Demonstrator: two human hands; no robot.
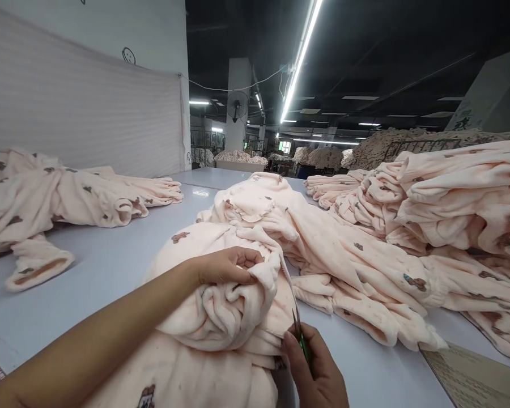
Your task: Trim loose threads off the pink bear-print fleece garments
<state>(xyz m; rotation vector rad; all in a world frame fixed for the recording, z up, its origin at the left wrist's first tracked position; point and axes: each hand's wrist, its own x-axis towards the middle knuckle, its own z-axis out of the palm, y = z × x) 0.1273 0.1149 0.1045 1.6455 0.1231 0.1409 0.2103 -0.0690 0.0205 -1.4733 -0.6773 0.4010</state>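
A pale pink plush garment (221, 317) with small brown bear prints lies bunched in front of me on the table. My left hand (233, 265) pinches a gathered fold of it, fingers closed on the cloth. In my right hand (317, 368), at the garment's right side, is a pair of green-handled thread snips (301, 337). Their pointed blades aim up and away from me, beside a hanging edge of the cloth. Most of the snips' handle is hidden by my fingers.
More pink garments are heaped at the left (80, 192) and in a taller pile at the right (463, 198). A brown printed sheet (476, 377) lies at the lower right of the pale table (123, 260). Behind stand a fan (237, 105) and further heaps of cloth.
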